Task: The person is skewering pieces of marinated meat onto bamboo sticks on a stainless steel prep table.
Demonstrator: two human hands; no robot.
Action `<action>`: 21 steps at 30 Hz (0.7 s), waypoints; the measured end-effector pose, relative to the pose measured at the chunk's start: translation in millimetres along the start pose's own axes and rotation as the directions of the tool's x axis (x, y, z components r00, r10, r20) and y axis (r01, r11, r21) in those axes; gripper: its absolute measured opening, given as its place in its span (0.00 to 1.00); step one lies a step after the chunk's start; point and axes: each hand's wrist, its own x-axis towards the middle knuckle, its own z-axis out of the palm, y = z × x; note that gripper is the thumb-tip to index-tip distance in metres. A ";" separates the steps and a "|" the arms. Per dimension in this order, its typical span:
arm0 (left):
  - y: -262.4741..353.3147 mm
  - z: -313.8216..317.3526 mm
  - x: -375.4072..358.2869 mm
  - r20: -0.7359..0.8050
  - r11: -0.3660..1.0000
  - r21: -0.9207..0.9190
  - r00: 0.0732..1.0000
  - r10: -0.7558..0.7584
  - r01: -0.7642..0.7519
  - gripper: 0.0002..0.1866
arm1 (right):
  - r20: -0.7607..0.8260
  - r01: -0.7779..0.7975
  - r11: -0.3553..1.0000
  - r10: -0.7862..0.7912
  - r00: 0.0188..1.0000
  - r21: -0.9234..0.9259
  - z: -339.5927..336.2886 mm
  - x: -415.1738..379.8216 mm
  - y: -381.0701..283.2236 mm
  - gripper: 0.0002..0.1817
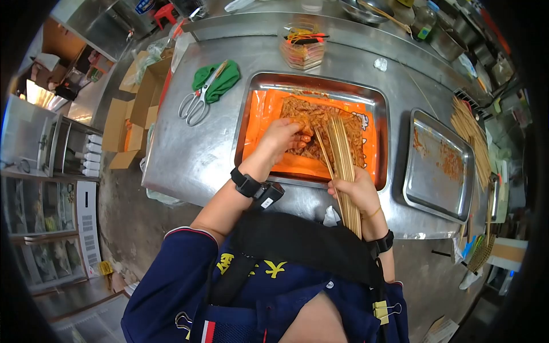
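A deep metal tray point(384, 137) holds an opened orange bag point(258, 123), on which lies a mass of sliced, sauce-coated meat point(349, 106). Over the meat, my left hand point(281, 137) has its sauce-smeared fingers closed on a piece of the meat. My right hand point(359, 191) grips a thick bundle of bamboo skewers point(344, 160) at the tray's front edge. One skewer stands apart from the bundle, angled left, its tip close to my left fingers.
Scissors point(195, 106) rest by a green cloth point(224, 83) on the steel table point(177, 148). Behind the tray stands a clear plastic tub point(303, 51). At right are a sauce-stained shallow tray point(437, 166) and many loose skewers point(472, 134). An open cardboard box point(134, 108) sits left.
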 end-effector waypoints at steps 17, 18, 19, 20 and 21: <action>-4.8 15.3 5.5 0.066 0.980 0.137 0.989 0.135 -0.143 0.12 | 0.015 0.013 0.998 -0.012 1.000 -0.057 0.4 2.1 0.4 0.09; -4.5 13.1 6.4 0.059 0.983 0.128 0.991 0.123 -0.130 0.12 | 0.013 0.015 0.999 -0.014 1.000 -0.049 1.0 1.8 0.3 0.08; -4.3 10.6 7.4 0.052 0.986 0.119 0.992 0.111 -0.117 0.12 | 0.012 0.017 0.999 -0.016 1.000 -0.041 1.5 1.6 0.1 0.08; -4.9 8.0 8.6 0.049 0.987 0.095 0.991 0.127 -0.131 0.12 | 0.011 0.019 0.999 -0.019 1.000 -0.032 1.8 1.4 -0.3 0.08; -5.4 5.1 9.7 0.045 0.987 0.072 0.989 0.142 -0.145 0.11 | 0.010 0.021 1.000 -0.021 1.000 -0.023 2.5 1.5 -0.5 0.08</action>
